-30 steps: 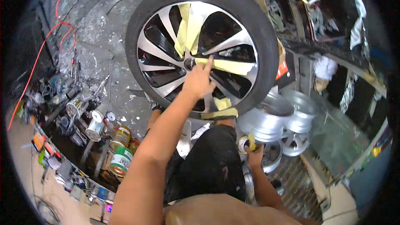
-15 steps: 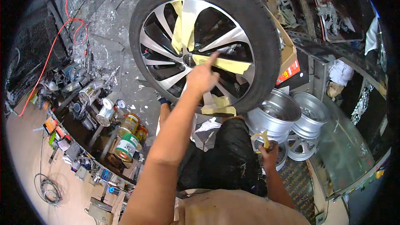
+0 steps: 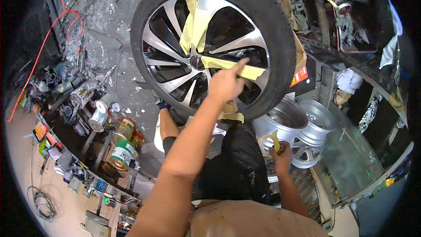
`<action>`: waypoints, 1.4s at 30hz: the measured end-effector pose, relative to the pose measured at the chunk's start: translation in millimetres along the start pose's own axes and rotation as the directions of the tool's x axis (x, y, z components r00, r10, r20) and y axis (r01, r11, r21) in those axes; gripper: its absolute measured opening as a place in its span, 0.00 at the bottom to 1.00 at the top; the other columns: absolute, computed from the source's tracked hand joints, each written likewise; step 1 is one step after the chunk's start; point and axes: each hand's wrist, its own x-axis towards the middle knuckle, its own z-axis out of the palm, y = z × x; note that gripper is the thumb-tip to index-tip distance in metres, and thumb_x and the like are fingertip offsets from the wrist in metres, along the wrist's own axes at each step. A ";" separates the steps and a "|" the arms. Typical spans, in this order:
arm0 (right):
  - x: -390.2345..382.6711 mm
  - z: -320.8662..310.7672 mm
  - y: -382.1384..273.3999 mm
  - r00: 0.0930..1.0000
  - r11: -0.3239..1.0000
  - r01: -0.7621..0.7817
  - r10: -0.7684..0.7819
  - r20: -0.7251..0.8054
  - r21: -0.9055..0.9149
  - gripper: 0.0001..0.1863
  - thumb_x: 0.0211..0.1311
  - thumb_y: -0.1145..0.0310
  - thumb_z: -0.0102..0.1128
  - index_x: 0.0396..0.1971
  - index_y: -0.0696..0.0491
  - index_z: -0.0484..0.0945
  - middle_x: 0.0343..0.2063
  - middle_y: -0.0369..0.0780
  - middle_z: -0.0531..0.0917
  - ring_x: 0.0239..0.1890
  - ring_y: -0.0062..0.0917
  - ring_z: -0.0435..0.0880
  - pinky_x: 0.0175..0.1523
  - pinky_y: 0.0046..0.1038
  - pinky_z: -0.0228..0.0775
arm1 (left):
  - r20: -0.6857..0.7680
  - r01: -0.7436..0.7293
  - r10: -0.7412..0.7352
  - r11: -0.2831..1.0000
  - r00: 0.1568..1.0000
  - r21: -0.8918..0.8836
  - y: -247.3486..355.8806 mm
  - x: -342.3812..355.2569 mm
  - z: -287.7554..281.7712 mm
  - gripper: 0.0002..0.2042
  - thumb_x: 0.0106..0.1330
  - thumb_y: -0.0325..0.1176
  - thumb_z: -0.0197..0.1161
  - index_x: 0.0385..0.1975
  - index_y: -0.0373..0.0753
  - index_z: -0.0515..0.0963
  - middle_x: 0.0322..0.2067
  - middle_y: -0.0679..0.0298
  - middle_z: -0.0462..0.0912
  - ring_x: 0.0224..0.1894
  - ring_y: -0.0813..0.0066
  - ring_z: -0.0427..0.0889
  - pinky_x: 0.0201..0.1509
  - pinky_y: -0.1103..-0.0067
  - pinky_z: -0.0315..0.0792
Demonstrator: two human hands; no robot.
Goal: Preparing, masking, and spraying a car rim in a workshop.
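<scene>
A car wheel (image 3: pixel 287 57) with a black tyre and a silver-and-black spoked rim stands in front of me. One strip of yellow masking tape (image 3: pixel 252 73) covers the spoke that runs right from the hub. My left hand (image 3: pixel 226 83) lies over this strip with its index finger stretched along it, holding nothing. More masking tape (image 3: pixel 191 24) covers the upper spoke, and another piece (image 3: pixel 231 116) is at the rim's lower edge. Low on the right, my right hand (image 3: pixel 280 153) grips a roll of masking tape (image 3: pixel 265 145), its loose end sticking up.
Bare silver rims (image 3: pixel 316 120) are stacked right of the wheel, beside a glass panel (image 3: pixel 351 162). Paint cans (image 3: pixel 122 154) and a cluttered shelf are on the left. A red hose (image 3: pixel 41 57) trails across the upper left. A cardboard box (image 3: pixel 300 57) sits behind the tyre.
My left hand has slid right along the taped spoke, away from the hub toward the tyre. The right hand still holds the tape roll low down. The whole view has shifted slightly.
</scene>
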 end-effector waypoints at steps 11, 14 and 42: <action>0.3 -9.0 18.6 0.997 0.997 0.070 -0.070 -0.015 -0.014 0.25 0.60 0.74 0.76 0.52 0.55 0.70 0.41 0.39 0.81 0.42 0.26 0.80 0.51 0.29 0.75 | -0.066 0.027 -0.030 0.999 0.997 -0.042 -68.7 -2.8 -11.2 0.38 0.61 0.31 0.60 0.74 0.69 0.66 0.33 0.44 0.86 0.37 0.43 0.87 0.47 0.55 0.81; 3.8 -14.1 30.0 0.992 0.979 0.104 -0.115 -0.059 -0.174 0.25 0.60 0.74 0.76 0.52 0.55 0.70 0.42 0.39 0.80 0.40 0.23 0.81 0.46 0.29 0.77 | -0.102 0.176 -0.208 0.949 0.973 -0.261 -20.1 -3.1 17.1 0.39 0.59 0.36 0.63 0.77 0.55 0.65 0.34 0.44 0.87 0.41 0.42 0.87 0.51 0.55 0.79; 0.2 10.2 13.7 0.997 0.997 0.054 -0.057 -0.046 -0.050 0.25 0.60 0.74 0.77 0.52 0.59 0.73 0.39 0.39 0.83 0.39 0.21 0.83 0.46 0.24 0.75 | 0.017 -0.210 0.214 0.969 0.977 -0.129 -82.9 -81.2 -40.9 0.21 0.65 0.31 0.67 0.59 0.40 0.80 0.43 0.49 0.87 0.44 0.45 0.86 0.49 0.58 0.79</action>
